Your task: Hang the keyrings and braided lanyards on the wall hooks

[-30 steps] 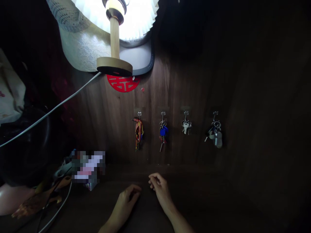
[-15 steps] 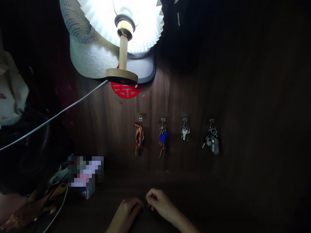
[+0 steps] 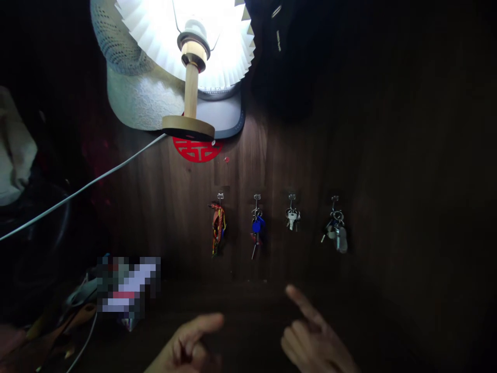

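Observation:
My left hand point(image 3: 189, 344) is low in the head view, its index finger stretched to the right and the other fingers curled. Nothing shows in it. To its right, my right hand point(image 3: 315, 336) points up and left with the index finger out and the rest folded, also holding nothing. Both hands are over the dark surface, below the hanging keys and touching none. On small wall hooks hang a red and yellow braided cord point(image 3: 218, 228), keys with a blue round tag point(image 3: 257, 226), a bunch of silver keys point(image 3: 292, 220) and keys with a grey fob point(image 3: 340, 239).
A lit lamp with a pleated shade point(image 3: 229, 62) and wooden base point(image 3: 188, 126) is above, in front of caps point(image 3: 143, 98). Its white cord point(image 3: 85, 186) runs left. A red paper cutout point(image 3: 198, 151) is on the wall. A blurred-out box point(image 3: 130, 290) and a wooden-handled brush lie lower left.
My hands were close together with fingers bent; now they are farther apart, each with the index finger extended. The right hand has moved right. The view has shifted slightly.

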The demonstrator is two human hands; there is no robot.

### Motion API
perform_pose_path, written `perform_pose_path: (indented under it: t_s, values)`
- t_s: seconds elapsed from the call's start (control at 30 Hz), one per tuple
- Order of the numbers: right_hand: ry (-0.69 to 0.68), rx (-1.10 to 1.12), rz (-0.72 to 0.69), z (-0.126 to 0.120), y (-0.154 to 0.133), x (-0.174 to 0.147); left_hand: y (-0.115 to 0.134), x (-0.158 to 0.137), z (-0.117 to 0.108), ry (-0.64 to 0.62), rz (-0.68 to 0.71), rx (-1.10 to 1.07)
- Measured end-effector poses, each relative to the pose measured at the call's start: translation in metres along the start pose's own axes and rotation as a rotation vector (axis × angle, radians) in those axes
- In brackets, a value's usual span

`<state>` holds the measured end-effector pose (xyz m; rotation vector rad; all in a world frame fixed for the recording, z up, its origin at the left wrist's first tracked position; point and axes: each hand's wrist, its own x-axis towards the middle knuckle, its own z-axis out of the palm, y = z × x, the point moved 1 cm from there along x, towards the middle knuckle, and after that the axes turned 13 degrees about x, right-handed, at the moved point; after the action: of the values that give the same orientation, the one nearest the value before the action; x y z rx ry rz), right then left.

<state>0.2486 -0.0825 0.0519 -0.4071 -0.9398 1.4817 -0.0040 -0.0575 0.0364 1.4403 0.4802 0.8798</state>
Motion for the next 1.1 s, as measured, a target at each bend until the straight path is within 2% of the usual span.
perform_pose_path:
  t_s: [0.13,0.2,0.27,0.47,0.63,0.87,0.97,1.1]
  values:
    - [0.058,0.086,-0.186,0.009,-0.016,0.001,0.021,-0.005,0.003,0.205,0.099,-0.165]
    - [0.077,0.103,-0.231,0.013,-0.018,0.002,0.022,-0.003,0.002,0.307,0.098,-0.156]
    - [0.084,0.123,-0.252,0.016,-0.018,0.004,0.019,-0.002,0.001,0.359,0.113,-0.132]
    - [0.071,0.203,-0.24,0.02,-0.014,0.007,0.019,-0.008,0.001,0.348,0.11,-0.206]
    - [0.067,0.142,-0.232,0.021,-0.014,0.008,0.026,-0.01,0.006,0.265,0.166,-0.282]
    - [0.067,0.125,-0.15,0.008,-0.009,0.011,0.026,-0.006,0.005,0.25,0.185,-0.22]
    - [0.014,-0.023,-0.027,-0.001,-0.006,0.018,0.032,0.005,0.003,0.253,0.164,-0.11]
    - [-0.108,-0.401,0.068,-0.002,-0.006,0.032,0.038,0.035,-0.006,0.376,0.08,0.267]
